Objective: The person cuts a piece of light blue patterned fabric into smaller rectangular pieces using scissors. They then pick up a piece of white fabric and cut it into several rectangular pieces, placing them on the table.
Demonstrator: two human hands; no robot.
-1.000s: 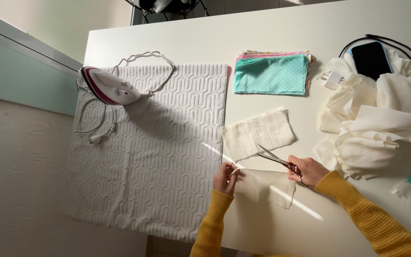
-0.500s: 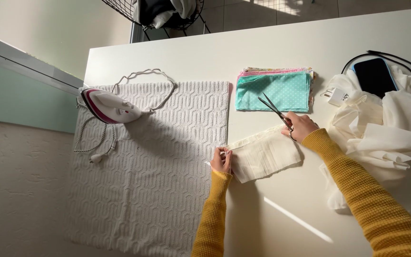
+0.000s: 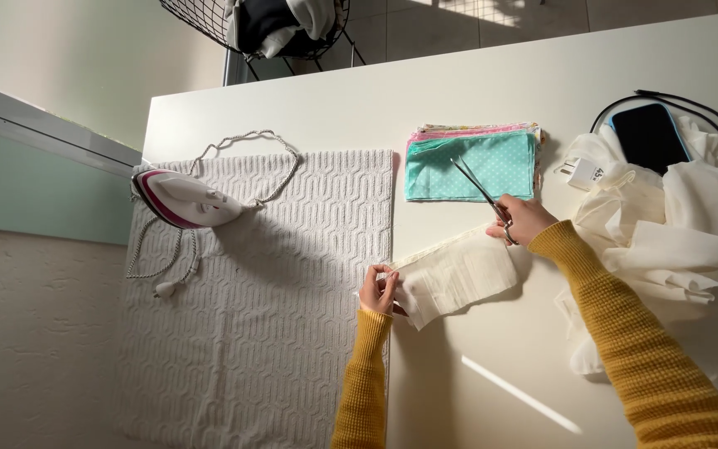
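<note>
My left hand pinches the left end of a small cream fabric piece lying on the white table, right at the edge of the grey textured mat. My right hand grips a pair of scissors at the fabric's far right corner. The closed blades point up and left over a stack of folded cloths, teal dotted on top. Both arms wear mustard knit sleeves.
A white and pink iron rests on the mat's upper left with its cord looped around. A heap of cream cloth lies at right, a phone and black cable on it. A wire basket stands beyond the table.
The view has shifted, so the table sits lower in frame. My right hand with the scissors went from the near end of the fabric to its far corner; my left hand kept its pinch.
</note>
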